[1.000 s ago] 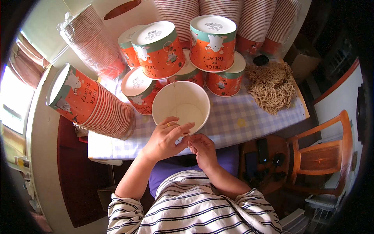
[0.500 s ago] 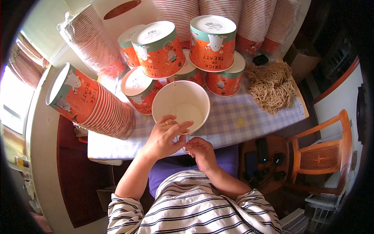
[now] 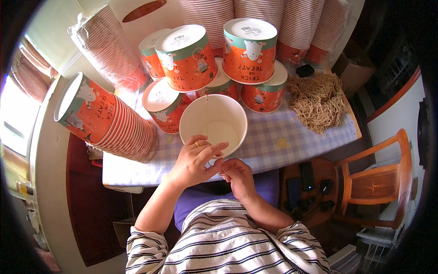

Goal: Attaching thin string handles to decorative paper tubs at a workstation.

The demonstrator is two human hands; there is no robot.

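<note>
A paper bucket (image 3: 192, 119), white inside, stands with its mouth toward me at the table's front edge. A thin beige cord (image 3: 206, 112) hangs from its far rim down the inside. My left hand (image 3: 194, 160), a ring on one finger, is closed over the near rim, fingers over the mouth and thumb outside. Close beside the left thumb, my right hand (image 3: 239, 177) is closed with its fingertips pinched on the cord's end at the near rim. The fingers partly hide that end and the spot where it meets the rim.
Orange and green buckets (image 3: 187, 59) stand upside down in two tiers behind. A nested stack (image 3: 123, 130) leans at left; wrapped stacks (image 3: 258, 9) stand at the back. Tangled beige cords (image 3: 317, 102) lie at right. A wooden chair (image 3: 376, 182) and a round stool (image 3: 296, 210) with black devices are at lower right.
The bucket has shifted very slightly right. My hands have drawn closer together, and the cord loop that showed between them is now mostly hidden by the fingers.
</note>
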